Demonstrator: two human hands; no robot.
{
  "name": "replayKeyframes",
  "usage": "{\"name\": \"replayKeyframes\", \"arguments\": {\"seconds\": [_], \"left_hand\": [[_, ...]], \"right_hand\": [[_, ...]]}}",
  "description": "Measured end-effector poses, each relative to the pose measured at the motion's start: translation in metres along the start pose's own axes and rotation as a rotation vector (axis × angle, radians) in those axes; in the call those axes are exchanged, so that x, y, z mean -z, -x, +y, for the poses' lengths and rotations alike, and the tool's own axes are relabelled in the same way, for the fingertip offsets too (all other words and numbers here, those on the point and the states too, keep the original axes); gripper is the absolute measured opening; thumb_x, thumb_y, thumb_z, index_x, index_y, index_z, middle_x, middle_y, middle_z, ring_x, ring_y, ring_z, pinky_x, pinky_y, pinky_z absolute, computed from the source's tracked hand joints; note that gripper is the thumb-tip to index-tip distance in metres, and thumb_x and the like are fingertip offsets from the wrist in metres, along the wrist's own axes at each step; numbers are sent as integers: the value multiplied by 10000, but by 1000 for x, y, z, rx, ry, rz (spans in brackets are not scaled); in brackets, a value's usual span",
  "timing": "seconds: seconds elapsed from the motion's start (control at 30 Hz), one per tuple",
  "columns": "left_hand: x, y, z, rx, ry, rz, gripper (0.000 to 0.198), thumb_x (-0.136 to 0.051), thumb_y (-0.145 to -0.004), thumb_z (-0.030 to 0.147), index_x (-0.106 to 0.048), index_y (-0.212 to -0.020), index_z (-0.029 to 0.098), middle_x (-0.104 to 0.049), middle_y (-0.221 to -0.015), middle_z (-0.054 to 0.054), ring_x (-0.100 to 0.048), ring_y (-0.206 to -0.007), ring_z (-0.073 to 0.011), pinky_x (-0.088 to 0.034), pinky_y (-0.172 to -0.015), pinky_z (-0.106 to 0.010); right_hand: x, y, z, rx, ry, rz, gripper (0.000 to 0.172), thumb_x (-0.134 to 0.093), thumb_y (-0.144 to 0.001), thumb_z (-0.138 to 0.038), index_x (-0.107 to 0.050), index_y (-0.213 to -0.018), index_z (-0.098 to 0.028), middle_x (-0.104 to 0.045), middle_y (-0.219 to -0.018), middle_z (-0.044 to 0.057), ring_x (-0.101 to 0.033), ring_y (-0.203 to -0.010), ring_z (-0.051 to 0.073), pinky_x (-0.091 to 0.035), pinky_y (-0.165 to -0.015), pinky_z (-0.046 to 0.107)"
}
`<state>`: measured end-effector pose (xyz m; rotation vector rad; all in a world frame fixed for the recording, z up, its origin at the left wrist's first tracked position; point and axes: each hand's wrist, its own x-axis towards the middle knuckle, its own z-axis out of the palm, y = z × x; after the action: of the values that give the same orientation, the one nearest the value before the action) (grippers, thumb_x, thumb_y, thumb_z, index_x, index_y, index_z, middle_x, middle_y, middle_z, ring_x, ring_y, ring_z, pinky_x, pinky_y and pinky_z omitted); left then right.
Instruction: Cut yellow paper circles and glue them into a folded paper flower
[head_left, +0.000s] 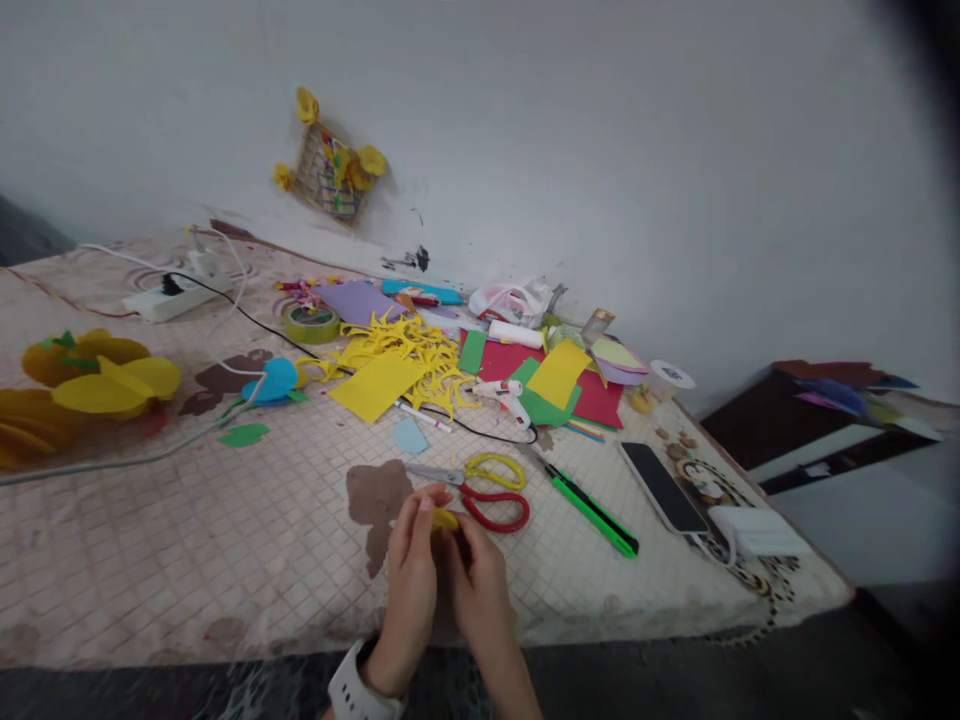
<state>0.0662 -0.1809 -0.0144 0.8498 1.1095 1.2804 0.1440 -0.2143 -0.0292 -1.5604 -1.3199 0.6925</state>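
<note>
My left hand (412, 545) and my right hand (478, 575) meet low over the front of the table. Between their fingers is a small yellow paper piece (445, 520), partly hidden by the fingers and thumbs. Both hands are closed on it. Just beyond them lie scissors (491, 505) with one red and one yellow handle, blades pointing left. A green utility knife (592, 510) rests to their right. Further back are a white glue gun (504, 397), a yellow sheet (376, 387) and a heap of yellow paper scraps (409, 345).
Yellow paper shapes (116, 385), a blue paper piece (271, 382) and a green paper leaf (244, 435) lie at left, near a power strip (176, 295) with trailing cables. A roll of tape (311, 323) stands further back. A phone (664, 488) lies at right.
</note>
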Motion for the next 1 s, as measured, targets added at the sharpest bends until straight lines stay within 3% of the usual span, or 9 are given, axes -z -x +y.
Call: {"name": "replayKeyframes", "arguments": {"seconds": [0.17, 0.33, 0.47, 0.57, 0.63, 0.7, 0.8, 0.87, 1.0], "left_hand": [[-2, -1, -2, -10, -44, -3, 288, -548, -803, 487, -606, -850, 208, -648, -954, -41, -596, -930, -222, -451, -858, -356], [-3, 2, -1, -29, -74, 8, 280, -477, -855, 483, -562, -934, 228, -652, -961, -33, -601, -953, -207, -455, -885, -355], [-2, -2, 0, -64, -105, -50, 308, -494, -849, 487, -587, -976, 222, -671, -956, -48, -616, -945, -214, -457, -910, -373], [-1, -6, -3, -94, -128, -98, 301, -525, -833, 481, -629, -880, 203, -679, -1000, -78, -610, -1010, -235, -427, -974, -392], [-1, -7, -6, -110, -133, -87, 305, -539, -832, 460, -613, -980, 204, -653, -1124, -91, -574, -1115, -241, -390, -1027, -407], [-2, -6, -9, -119, -130, -84, 384, -553, -833, 432, -535, -1150, 216, -627, -1206, -96, -558, -1164, -235, -396, -1032, -415], [-3, -3, -11, -124, -127, -120, 503, -570, -834, 391, -419, -1280, 217, -681, -1116, -87, -623, -1076, -220, -455, -975, -411], [-3, -4, -10, -129, -133, -135, 490, -575, -833, 381, -432, -1270, 211, -700, -1067, -82, -647, -1027, -220, -473, -950, -410], [-2, -8, -9, -166, -163, -121, 385, -585, -833, 383, -538, -1174, 212, -629, -1242, -105, -564, -1183, -241, -394, -1039, -431]], "right_hand": [[0, 0, -2, 8, -29, 9, 266, -465, -926, -263, -568, -1160, -189, -677, -1116, 91, -642, -1000, 196, -493, -846, 291], [-2, 0, -3, 30, 0, -43, 205, -424, -935, -230, -622, -970, -191, -692, -919, 61, -647, -833, 184, -491, -731, 269], [-3, 1, -4, 19, -30, -14, 240, -424, -937, -247, -576, -1116, -197, -681, -1046, 76, -640, -943, 190, -490, -822, 292], [-3, 2, -2, -13, 3, 5, 204, -413, -940, -279, -576, -1029, -195, -680, -905, 63, -647, -803, 191, -506, -746, 294], [-3, 2, -1, -15, 19, -2, 196, -400, -941, -284, -572, -973, -196, -664, -818, 51, -637, -727, 190, -510, -705, 294], [-4, 1, 0, 0, 5, -13, 210, -396, -939, -276, -562, -1030, -186, -676, -870, 69, -652, -780, 195, -517, -736, 301], [-4, 0, 1, 21, -46, -20, 262, -411, -929, -260, -528, -1145, -171, -684, -1036, 114, -664, -934, 205, -522, -804, 311], [-3, -1, 2, 28, -56, -18, 234, -411, -931, -260, -547, -1103, -178, -694, -1019, 112, -673, -926, 206, -530, -795, 309], [0, -2, 0, 72, -43, -51, 209, -421, -926, -224, -589, -1047, -195, -706, -1000, 94, -682, -888, 199, -539, -790, 307]]}}
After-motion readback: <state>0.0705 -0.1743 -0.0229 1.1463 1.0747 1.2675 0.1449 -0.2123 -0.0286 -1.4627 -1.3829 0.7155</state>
